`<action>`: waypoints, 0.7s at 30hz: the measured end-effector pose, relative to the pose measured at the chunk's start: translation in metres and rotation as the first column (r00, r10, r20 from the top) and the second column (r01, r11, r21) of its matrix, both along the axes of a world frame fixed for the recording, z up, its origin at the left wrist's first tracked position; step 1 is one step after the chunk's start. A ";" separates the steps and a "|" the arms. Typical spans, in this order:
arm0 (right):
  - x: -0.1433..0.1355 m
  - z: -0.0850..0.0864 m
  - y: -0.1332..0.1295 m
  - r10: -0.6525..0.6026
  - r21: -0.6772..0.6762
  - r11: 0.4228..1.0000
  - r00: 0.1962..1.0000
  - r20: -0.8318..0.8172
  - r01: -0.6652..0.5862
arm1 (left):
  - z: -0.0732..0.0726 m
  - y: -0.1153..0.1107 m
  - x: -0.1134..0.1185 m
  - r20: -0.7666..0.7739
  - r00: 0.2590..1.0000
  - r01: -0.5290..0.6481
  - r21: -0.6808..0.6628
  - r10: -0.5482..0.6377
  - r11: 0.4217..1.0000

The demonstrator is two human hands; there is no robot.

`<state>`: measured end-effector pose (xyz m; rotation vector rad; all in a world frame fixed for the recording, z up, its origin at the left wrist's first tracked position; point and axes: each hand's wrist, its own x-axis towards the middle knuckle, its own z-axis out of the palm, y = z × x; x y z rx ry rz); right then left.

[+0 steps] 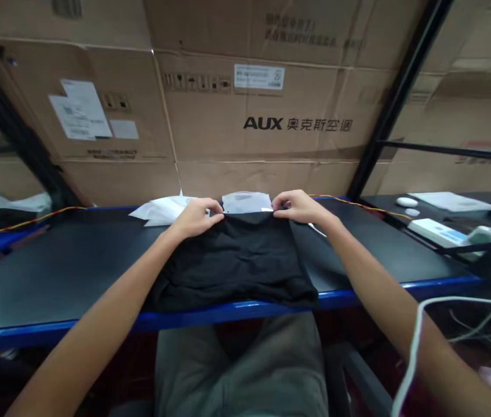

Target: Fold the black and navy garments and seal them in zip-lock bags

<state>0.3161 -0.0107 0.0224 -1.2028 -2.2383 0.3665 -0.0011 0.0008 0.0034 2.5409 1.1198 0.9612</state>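
A black cloth garment [245,255] lies spread on the dark tabletop, its near edge at the table's blue front rim. My left hand [200,217] pinches its far left corner between thumb and fingers. At the far right corner, my right hand [293,205] grips the same edge in a pinch. A small white tag [266,209] shows at the far edge between the hands. Just behind the garment is a translucent white bag [246,202], and more white plastic packaging [162,209] lies behind my left hand.
Large cardboard panels [210,133] stand behind the table [66,260], with black metal posts on both sides. A white power strip [439,233] sits at the right. A white cable [417,336] hangs at the lower right, before my right forearm.
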 end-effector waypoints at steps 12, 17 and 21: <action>-0.011 0.007 -0.022 0.342 -0.687 0.717 0.919 0.198 -0.118 | 0.011 -0.023 0.005 -0.341 0.847 0.217 -0.478 -0.407 0.851; -0.023 0.021 -0.045 0.414 -0.611 0.749 0.901 0.131 -0.255 | 0.026 -0.040 0.001 -0.330 0.876 0.242 -0.332 -0.353 0.912; -0.041 0.016 -0.059 0.564 -0.756 0.589 0.815 0.134 -0.284 | 0.033 -0.061 0.006 -0.371 0.781 0.272 -0.522 -0.502 0.809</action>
